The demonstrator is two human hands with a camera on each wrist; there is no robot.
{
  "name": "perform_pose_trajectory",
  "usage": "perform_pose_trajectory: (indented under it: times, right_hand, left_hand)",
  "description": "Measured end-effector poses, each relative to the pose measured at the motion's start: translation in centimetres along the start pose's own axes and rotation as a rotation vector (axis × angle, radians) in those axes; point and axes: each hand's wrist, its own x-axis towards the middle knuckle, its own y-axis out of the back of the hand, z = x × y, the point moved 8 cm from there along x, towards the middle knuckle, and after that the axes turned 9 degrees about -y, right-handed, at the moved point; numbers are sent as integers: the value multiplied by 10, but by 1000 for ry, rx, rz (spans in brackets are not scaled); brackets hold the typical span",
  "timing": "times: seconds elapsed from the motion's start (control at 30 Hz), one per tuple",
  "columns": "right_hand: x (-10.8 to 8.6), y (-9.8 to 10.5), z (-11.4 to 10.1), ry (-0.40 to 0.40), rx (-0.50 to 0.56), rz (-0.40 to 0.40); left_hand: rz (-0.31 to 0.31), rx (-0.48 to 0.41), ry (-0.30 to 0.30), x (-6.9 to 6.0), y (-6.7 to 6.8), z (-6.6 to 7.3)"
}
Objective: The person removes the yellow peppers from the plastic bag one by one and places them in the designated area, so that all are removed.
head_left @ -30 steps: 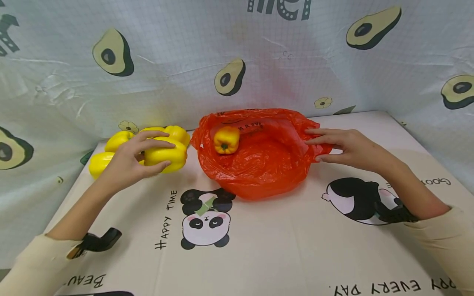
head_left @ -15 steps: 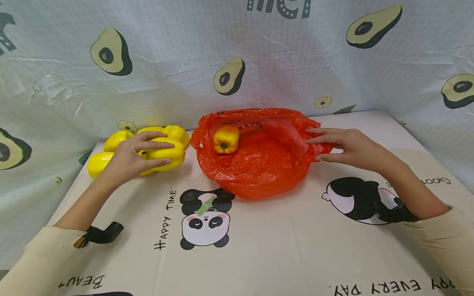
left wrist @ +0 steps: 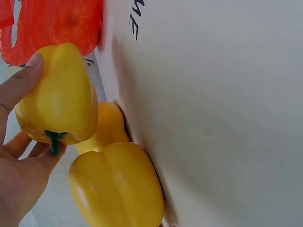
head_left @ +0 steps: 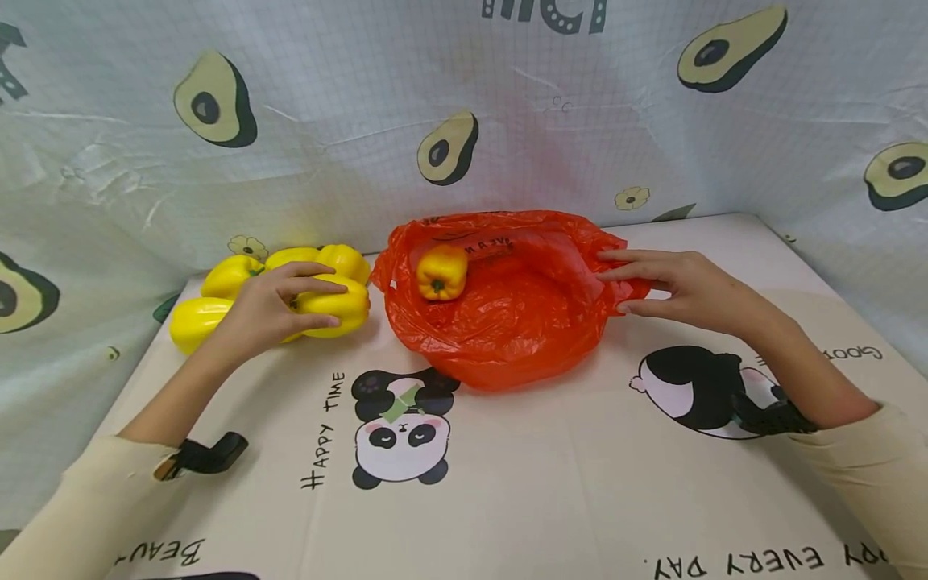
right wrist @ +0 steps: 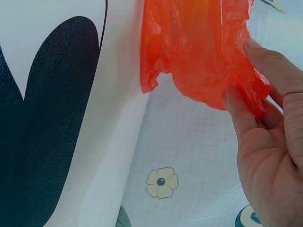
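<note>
A yellow bell pepper (left wrist: 61,94) with a green stem is gripped between the thumb and fingers of my left hand (head_left: 264,314). In the left wrist view it looks apart from the tabletop. Behind and left of that hand lie several more yellow bell peppers (head_left: 228,276), partly covered by it. The red plastic bag (head_left: 522,322) sits wide open at the middle, its mouth facing me. One yellow bell pepper (head_left: 442,272) rests inside, at its left. At the bag's right rim, my right hand (head_left: 677,290) pinches the thin plastic between thumb and fingers.
A pale tablecloth (head_left: 536,483) printed with pandas and lettering covers the table. Close behind the bag and peppers rises a white curtain (head_left: 326,97) with avocado prints. Black straps sit on both wrists.
My left hand first dips slightly leftward, then shifts right with the bell pepper, which now stands nearer the bag. My right hand and the bag stay in place.
</note>
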Motion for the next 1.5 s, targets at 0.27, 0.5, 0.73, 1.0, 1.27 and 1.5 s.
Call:
perform_pose_trajectory:
  times: [0.27,0.5,0.73,1.0,1.27,1.5]
  right_hand:
    - [1,1,-1,-6,12,-1]
    - [3,1,-1,-29,18,-24]
    - [5,0,0,-59,5,-40]
    - [5,-2,1,-58,-3,-36]
    - [4,-2,1,-53,-5,-36]
    - [2,-2,0,-40,5,-25]
  left_hand:
    - [34,-52,28,4,-1,-4]
    - [30,-47,56,5,-3,-12]
    - [19,-36,29,7,-9,-15]
    - [20,-13,23,12,-9,-12]
    - [17,11,-16,14,-11,-10]
    - [-2,32,-28,14,-14,-8]
